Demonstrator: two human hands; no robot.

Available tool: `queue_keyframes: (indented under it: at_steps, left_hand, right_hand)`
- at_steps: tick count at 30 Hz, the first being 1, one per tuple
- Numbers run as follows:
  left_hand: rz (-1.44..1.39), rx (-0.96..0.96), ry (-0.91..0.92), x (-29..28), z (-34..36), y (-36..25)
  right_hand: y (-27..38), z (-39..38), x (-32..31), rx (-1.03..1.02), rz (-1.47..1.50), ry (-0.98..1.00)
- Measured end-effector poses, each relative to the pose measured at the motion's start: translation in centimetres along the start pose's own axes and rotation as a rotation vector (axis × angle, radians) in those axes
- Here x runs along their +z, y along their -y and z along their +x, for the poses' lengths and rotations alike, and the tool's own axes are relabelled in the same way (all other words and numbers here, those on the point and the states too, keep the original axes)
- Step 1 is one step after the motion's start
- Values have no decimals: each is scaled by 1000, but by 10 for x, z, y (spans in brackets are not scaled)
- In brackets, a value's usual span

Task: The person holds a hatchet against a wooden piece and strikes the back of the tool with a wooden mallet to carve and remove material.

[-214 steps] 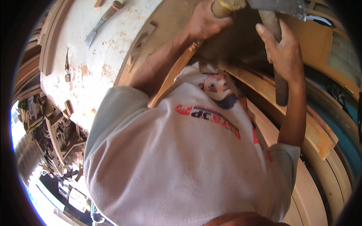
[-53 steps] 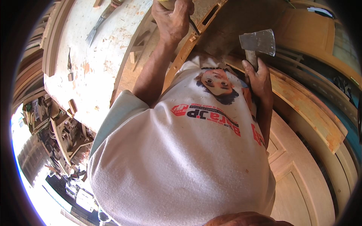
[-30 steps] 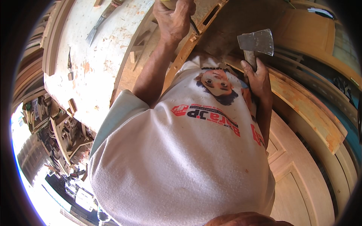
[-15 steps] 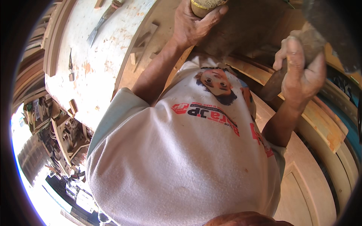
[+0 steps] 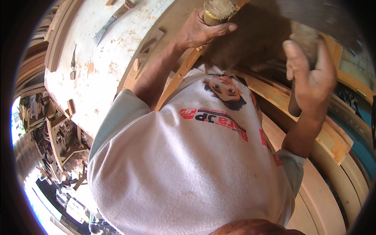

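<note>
My left hand (image 5: 196, 33), toward the top middle, is wrapped round the thick wooden handle of a chisel (image 5: 219, 11). Its top end is frayed and flattened, with a yellow band just below; its blade is hidden. On the right, raised beside my chest, my right hand (image 5: 316, 78) is closed round the wooden handle of a mallet (image 5: 295, 102). The handle's butt sticks out below the fingers. The mallet's dark head is smeared by motion at the upper right, apart from the chisel.
A pale, paint-spotted work surface (image 5: 94, 62) on the left carries another chisel (image 5: 111, 23) and a small thin tool (image 5: 73, 58). Stacked timber (image 5: 33, 58) stands along the far left. Wooden boards (image 5: 329, 141) and a panelled wooden piece (image 5: 313, 196) lie at the right.
My right hand has shifted slightly right and down, and the mallet's handle has swung more upright. My left hand and the chisel sit a little lower in view, showing the handle's frayed top.
</note>
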State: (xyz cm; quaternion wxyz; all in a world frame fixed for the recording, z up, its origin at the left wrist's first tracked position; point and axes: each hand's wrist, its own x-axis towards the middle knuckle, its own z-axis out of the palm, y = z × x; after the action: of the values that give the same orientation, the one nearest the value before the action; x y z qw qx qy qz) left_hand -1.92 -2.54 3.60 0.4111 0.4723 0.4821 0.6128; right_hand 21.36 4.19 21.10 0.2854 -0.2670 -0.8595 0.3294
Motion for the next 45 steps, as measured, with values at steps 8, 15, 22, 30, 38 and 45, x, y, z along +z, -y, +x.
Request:
queue_keyframes:
  at_steps: [8,15,22,30,38,45]
  left_hand:
    - [-172,-2,-35,12,4,9]
    - [-28,-28,-376,-16,26,18]
    - [101,-43,-453,19,20,-18]
    - [37,58,-422,13,15,-6]
    - [165,147,-417,15,16,-8]
    - [130,40,-498,24,11,-6]
  right_hand:
    - [-15,10,14,-2,-366,177]
    - [-38,0,18,222,-38,191]
    - [-62,-29,25,351,126,96]
    - [-63,-44,18,410,217,48]
    - [-72,-46,18,389,181,63]
    - [-73,-46,20,366,166,92]
